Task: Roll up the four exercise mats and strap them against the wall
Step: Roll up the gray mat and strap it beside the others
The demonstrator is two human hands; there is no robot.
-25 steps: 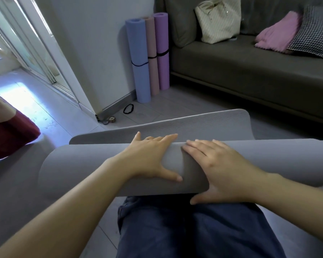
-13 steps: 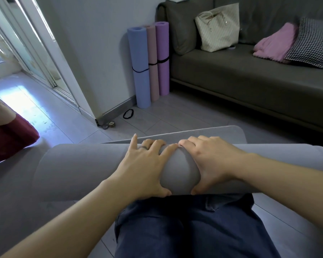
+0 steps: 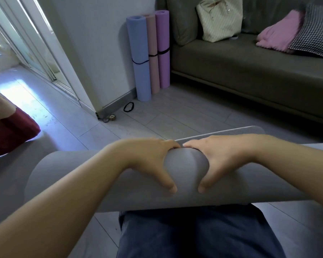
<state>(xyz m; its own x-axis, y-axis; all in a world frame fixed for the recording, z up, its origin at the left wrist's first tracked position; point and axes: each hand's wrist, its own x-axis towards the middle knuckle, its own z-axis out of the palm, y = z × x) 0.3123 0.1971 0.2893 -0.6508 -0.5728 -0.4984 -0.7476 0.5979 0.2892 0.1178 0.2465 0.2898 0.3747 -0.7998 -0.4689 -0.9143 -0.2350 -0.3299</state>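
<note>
From the camera on your head, you look down at a big grey mat (image 3: 78, 181). It is almost all rolled up and lies sideways across your lap, on your blue trousers (image 3: 194, 235). A small flat bit of it (image 3: 231, 132) pokes out on the floor (image 3: 175, 116) behind the roll.

Your left hand (image 3: 149, 161) and your right hand (image 3: 226, 159) sit side by side on the middle of the roll. Both hug it: the fingers bend over the far side and the thumbs press the near side. Your fingertips nearly meet on top.

Three other mats stand up against the wall (image 3: 93, 43), just beside the sofa (image 3: 250, 75): a blue mat (image 3: 141, 75), a pink mat (image 3: 153, 71) and a purple mat (image 3: 163, 67). They touch each other, and each has a black band around its middle. One loose black band (image 3: 128, 107) lies on the floor near the blue mat.

On the sofa are a pale bag (image 3: 218, 19), a pink cloth (image 3: 276, 36) and a checked pillow (image 3: 313, 34). A dark red cushion (image 3: 9, 135) sits far to your left.
</note>
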